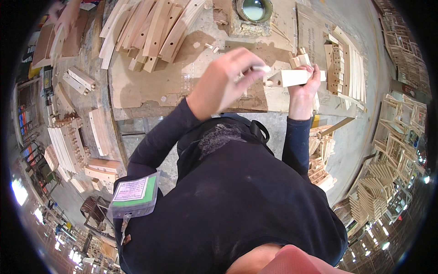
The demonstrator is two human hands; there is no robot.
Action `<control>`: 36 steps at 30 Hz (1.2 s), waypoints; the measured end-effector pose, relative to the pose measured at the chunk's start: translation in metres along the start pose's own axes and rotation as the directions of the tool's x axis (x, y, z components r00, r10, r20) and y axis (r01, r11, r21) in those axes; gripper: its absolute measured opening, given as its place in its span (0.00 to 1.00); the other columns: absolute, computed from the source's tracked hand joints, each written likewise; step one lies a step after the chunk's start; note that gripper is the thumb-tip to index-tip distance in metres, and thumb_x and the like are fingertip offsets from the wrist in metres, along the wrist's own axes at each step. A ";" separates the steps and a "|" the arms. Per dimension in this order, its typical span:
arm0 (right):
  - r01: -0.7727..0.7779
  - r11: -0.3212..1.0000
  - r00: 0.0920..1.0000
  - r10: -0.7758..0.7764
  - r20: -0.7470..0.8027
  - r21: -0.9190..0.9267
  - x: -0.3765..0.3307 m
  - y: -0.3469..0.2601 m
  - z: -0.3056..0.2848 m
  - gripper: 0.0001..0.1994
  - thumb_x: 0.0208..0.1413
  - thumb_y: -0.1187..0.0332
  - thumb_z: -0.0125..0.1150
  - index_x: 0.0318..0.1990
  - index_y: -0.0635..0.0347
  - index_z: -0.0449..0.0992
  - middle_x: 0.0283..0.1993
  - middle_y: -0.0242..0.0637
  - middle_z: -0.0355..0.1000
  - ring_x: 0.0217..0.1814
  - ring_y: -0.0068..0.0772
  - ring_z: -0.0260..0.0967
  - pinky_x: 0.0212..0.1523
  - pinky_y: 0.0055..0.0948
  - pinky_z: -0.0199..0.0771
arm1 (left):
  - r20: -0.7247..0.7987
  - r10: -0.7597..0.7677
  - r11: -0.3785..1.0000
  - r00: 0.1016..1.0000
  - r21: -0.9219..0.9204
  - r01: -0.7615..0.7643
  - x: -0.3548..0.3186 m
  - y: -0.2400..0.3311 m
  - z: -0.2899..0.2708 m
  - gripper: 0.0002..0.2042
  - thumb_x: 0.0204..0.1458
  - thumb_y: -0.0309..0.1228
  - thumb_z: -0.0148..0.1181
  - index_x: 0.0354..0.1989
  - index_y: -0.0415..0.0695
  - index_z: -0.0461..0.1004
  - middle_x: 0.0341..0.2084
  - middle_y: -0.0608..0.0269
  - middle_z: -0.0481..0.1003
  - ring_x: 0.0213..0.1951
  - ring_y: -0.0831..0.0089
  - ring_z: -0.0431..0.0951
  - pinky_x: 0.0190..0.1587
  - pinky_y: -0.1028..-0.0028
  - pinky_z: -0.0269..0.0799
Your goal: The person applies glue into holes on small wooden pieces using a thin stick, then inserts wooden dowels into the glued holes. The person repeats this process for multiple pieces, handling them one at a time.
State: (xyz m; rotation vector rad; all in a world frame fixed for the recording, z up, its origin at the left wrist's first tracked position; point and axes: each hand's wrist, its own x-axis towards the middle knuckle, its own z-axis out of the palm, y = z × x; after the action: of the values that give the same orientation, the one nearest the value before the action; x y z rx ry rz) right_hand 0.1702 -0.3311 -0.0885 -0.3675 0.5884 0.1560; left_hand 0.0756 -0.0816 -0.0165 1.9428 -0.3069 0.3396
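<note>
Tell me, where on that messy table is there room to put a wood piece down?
A bare patch of brown cardboard lies below the pile of curved slats, beside the left hand. It is crowded near the right hand, which holds a wooden block next to stacked parts.

L hand (226, 78) maybe dowel (262, 69); R hand (305, 81) block (294, 77).

We see a workshop: a cardboard-covered workbench (150, 86) at twelve o'clock, stacked wooden frames (388, 178) at four, grey concrete floor (346, 150).
</note>
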 end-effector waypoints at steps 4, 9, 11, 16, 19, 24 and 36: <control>0.001 0.999 0.999 0.000 0.051 -0.036 -0.003 0.009 0.011 0.14 0.63 0.60 0.54 0.24 0.48 0.65 0.21 0.23 0.66 0.24 0.24 0.67 0.30 0.24 0.75 | 0.005 0.102 0.957 0.995 0.272 -0.100 -0.009 0.024 0.015 0.09 0.49 0.27 0.68 0.37 0.41 0.77 0.31 0.61 0.75 0.37 0.64 0.75 0.41 0.69 0.74; 0.054 0.998 0.996 -0.052 0.077 -0.030 -0.009 0.006 0.016 0.15 0.65 0.58 0.52 0.25 0.48 0.64 0.21 0.22 0.64 0.23 0.21 0.66 0.29 0.23 0.74 | 0.044 0.154 0.926 0.987 0.342 -0.160 -0.017 0.027 0.023 0.09 0.46 0.23 0.66 0.37 0.40 0.77 0.33 0.62 0.73 0.42 0.63 0.74 0.42 0.66 0.74; 0.084 0.996 0.993 -0.081 0.084 -0.035 -0.011 0.005 0.017 0.15 0.66 0.58 0.51 0.25 0.48 0.64 0.21 0.23 0.64 0.23 0.20 0.65 0.29 0.22 0.74 | 0.055 0.197 0.917 0.979 0.343 -0.204 -0.019 0.030 0.026 0.10 0.45 0.22 0.66 0.37 0.39 0.77 0.34 0.61 0.73 0.43 0.62 0.73 0.43 0.66 0.74; 0.138 0.990 0.985 -0.136 0.104 -0.006 -0.011 0.003 0.017 0.15 0.66 0.59 0.50 0.25 0.49 0.63 0.22 0.23 0.64 0.23 0.20 0.64 0.29 0.22 0.74 | -0.009 0.213 0.905 0.977 0.378 -0.194 -0.014 0.030 0.034 0.10 0.41 0.19 0.62 0.34 0.38 0.74 0.32 0.59 0.70 0.40 0.61 0.71 0.40 0.67 0.73; 0.125 0.992 0.988 -0.125 0.090 0.003 -0.010 0.001 0.015 0.15 0.67 0.59 0.48 0.26 0.49 0.63 0.21 0.24 0.63 0.25 0.21 0.65 0.31 0.24 0.74 | -0.018 0.273 0.866 0.962 0.439 -0.237 -0.007 0.037 0.039 0.09 0.39 0.19 0.60 0.32 0.39 0.72 0.31 0.60 0.68 0.38 0.62 0.70 0.39 0.67 0.73; 0.100 0.992 0.995 -0.097 0.035 -0.076 -0.007 0.005 0.001 0.14 0.69 0.56 0.44 0.29 0.48 0.62 0.23 0.23 0.63 0.26 0.22 0.64 0.32 0.25 0.72 | 0.052 0.303 0.794 0.952 0.538 -0.282 -0.002 0.041 0.051 0.07 0.41 0.23 0.59 0.30 0.38 0.71 0.30 0.60 0.68 0.38 0.64 0.69 0.39 0.68 0.73; 0.077 0.996 0.996 -0.074 0.057 -0.051 0.003 -0.017 -0.016 0.17 0.67 0.54 0.43 0.25 0.47 0.62 0.23 0.24 0.64 0.30 0.25 0.65 0.39 0.31 0.72 | -0.001 0.220 0.912 0.976 0.354 -0.205 -0.001 0.017 0.055 0.09 0.51 0.35 0.66 0.33 0.45 0.74 0.31 0.66 0.72 0.36 0.67 0.72 0.41 0.68 0.72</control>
State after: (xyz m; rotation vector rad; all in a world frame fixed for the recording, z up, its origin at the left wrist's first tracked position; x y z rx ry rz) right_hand 0.1685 -0.3524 -0.0970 -0.4353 0.5158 0.1093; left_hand 0.0736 -0.1389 -0.0232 2.2559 -0.4578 0.6120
